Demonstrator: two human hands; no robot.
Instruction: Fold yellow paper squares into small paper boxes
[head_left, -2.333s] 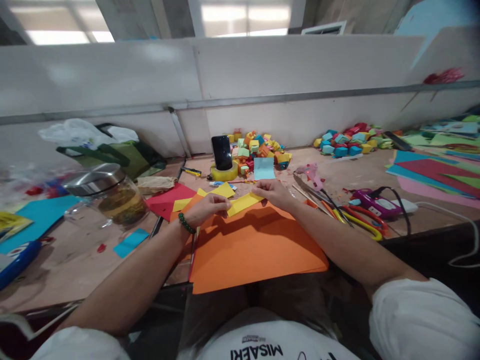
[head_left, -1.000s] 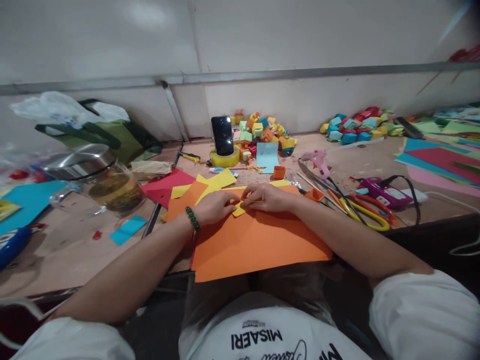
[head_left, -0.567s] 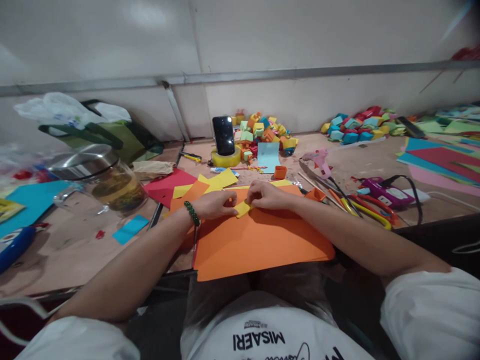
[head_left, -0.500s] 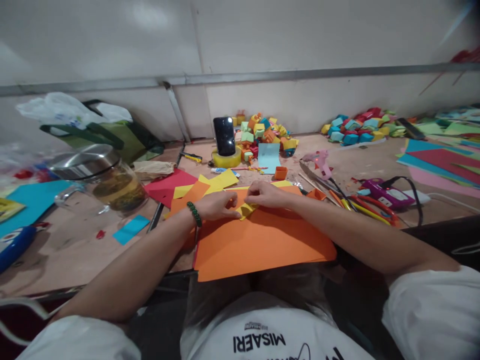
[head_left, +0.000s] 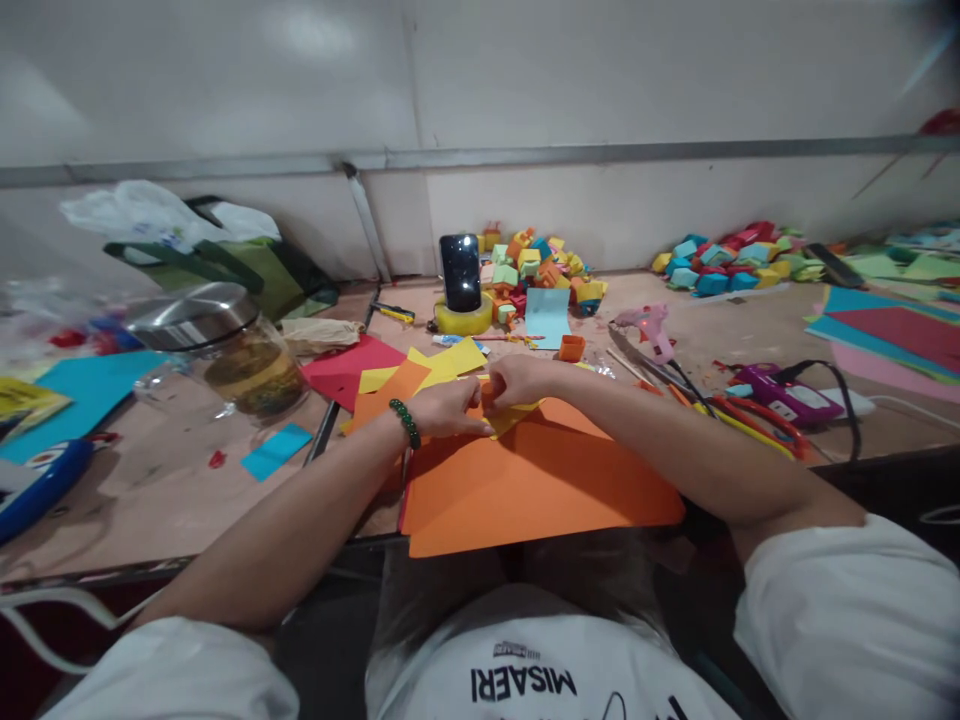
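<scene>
A small piece of yellow paper (head_left: 513,418) lies over the large orange sheets (head_left: 540,490) before me, partly covered by my hands. My left hand (head_left: 448,408), with a green bead bracelet (head_left: 406,422) at the wrist, is closed with thumb and fingertips at the paper's left end. From the right, my right hand (head_left: 517,382) comes in with bent fingers pressed down at the paper's upper edge. The two hands almost meet, and their fingertips hide part of the yellow paper. The orange sheets overhang the table's front edge.
A phone (head_left: 460,272) leans upright on a yellow tape roll (head_left: 465,316), beside piled paper cubes (head_left: 529,265). A pink glue gun (head_left: 651,330) and purple device (head_left: 793,392) sit right. Left stand a glass jar (head_left: 251,370) and a blue paper strip (head_left: 276,451).
My right hand has shifted left, closer to my left hand, and its fingers have curled down more on the yellow paper. The whole view has moved slightly.
</scene>
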